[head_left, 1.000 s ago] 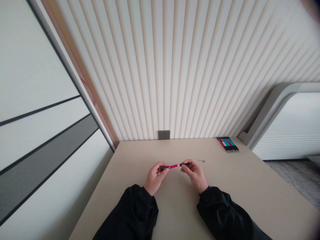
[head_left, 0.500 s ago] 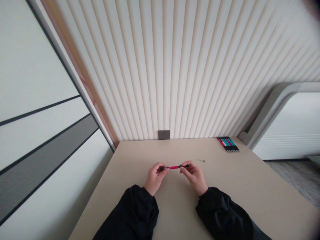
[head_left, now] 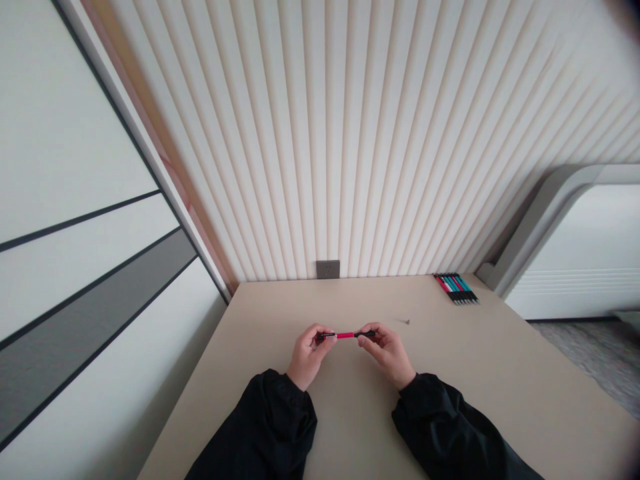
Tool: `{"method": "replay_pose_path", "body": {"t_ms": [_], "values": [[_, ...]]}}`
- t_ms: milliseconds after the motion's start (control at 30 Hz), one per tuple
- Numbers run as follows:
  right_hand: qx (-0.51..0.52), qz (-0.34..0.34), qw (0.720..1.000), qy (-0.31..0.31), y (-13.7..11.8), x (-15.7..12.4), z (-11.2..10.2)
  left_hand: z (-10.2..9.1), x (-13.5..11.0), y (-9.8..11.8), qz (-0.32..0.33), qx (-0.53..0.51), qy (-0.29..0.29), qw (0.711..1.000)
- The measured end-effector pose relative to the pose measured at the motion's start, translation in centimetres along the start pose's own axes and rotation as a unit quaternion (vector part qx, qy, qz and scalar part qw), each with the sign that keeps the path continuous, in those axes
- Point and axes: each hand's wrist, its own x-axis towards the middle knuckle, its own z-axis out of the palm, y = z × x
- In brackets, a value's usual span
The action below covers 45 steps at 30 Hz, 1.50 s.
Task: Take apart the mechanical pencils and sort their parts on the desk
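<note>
Since the left hand (head_left: pixel 307 357) and right hand (head_left: pixel 387 352) each pinch just one end of the pen (head_left: pixel 345 335) between them, a slipped fingertip could drop it onto the table (head_left: pixel 475 373).

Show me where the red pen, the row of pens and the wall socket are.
red pen (head_left: pixel 346 335), head view, on its red barrel.
row of pens (head_left: pixel 457 288), head view, middle of the row.
wall socket (head_left: pixel 328 269), head view, its grey faceplate.
</note>
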Motion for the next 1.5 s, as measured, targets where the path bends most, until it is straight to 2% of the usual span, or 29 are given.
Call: {"method": "replay_pose_path", "body": {"t_ms": [167,333,433,533,667,767,967,1133,1400,1500], "values": [[-0.065,0.003,0.997,-0.044,-0.7,-0.4,0.4,0.0,0.0,-0.2,-0.029,-0.061,0.014,0.998],[-0.053,0.005,0.999,-0.008,-0.3,-0.3,0.4,0.2,0.1,-0.1,-0.031,-0.052,0.001,0.998],[0.017,0.021,0.999,0.025,-0.5,-0.1,0.2,0.4,0.1,-0.1,-0.021,-0.015,-0.013,1.0],[0.062,0.026,0.997,0.036,-1.0,-0.1,0.1,0.6,-0.1,-0.1,0.007,0.045,-0.053,0.998],[0.055,0.004,0.998,0.029,-1.3,-0.1,0.3,0.8,-0.5,-0.1,0.059,0.149,-0.111,0.981],[0.03,-0.013,0.999,0.019,-0.8,0.0,0.4,0.9,-0.6,-0.1,0.094,0.2,-0.128,0.967],[0.004,-0.036,0.999,0.03,-0.2,0.1,0.2,0.9,-0.5,-0.2,0.105,0.244,-0.113,0.958],[0.01,-0.064,0.995,0.077,-0.7,0.1,-0.1,1.0,-0.5,-0.5,0.094,0.251,-0.104,0.958],[0.021,-0.089,0.99,0.107,-2.0,-0.5,0.1,1.0,-0.3,-0.7,0.113,0.169,-0.085,0.975],[0.038,-0.098,0.984,0.147,-2.4,-0.3,-0.2,0.9,-0.2,-0.8,0.076,0.14,-0.046,0.986]]}}
